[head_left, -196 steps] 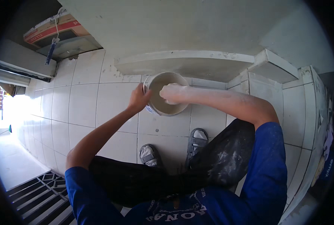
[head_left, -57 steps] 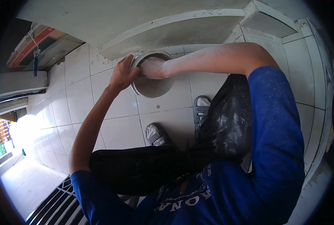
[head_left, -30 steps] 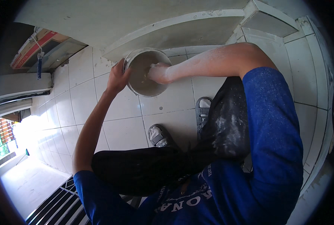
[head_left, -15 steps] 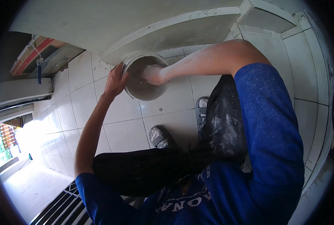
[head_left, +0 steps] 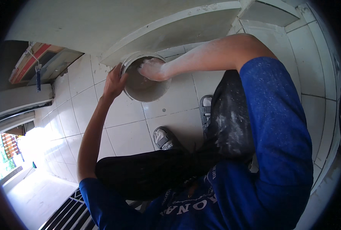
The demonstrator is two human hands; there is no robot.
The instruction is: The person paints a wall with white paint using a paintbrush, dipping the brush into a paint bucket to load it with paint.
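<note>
A round pale bucket (head_left: 166,85) stands on the tiled floor, its inside greyish and coated, with a pale grey mix at the bottom. Its left rim is gripped by my left hand (head_left: 115,81), thumb toward the inside and fingers on the outer side. My right hand (head_left: 153,70), whitened with powder or paste up the forearm, is inside the bucket near its far wall. The right fingers look apart and bent a little downward, and I see nothing held in them. How deep the mix is cannot be made out.
My sandalled feet (head_left: 163,138) are planted just this side of the bucket. A low pale ledge (head_left: 178,32) runs behind it. At far left a small paint roller (head_left: 38,76) hangs near a red-striped carton (head_left: 30,63). Black metal bars (head_left: 69,211) lie lower left.
My right hand has risen slightly and shifted left toward the bucket's far side, showing more of its fingers. My left hand keeps its hold on the rim.
</note>
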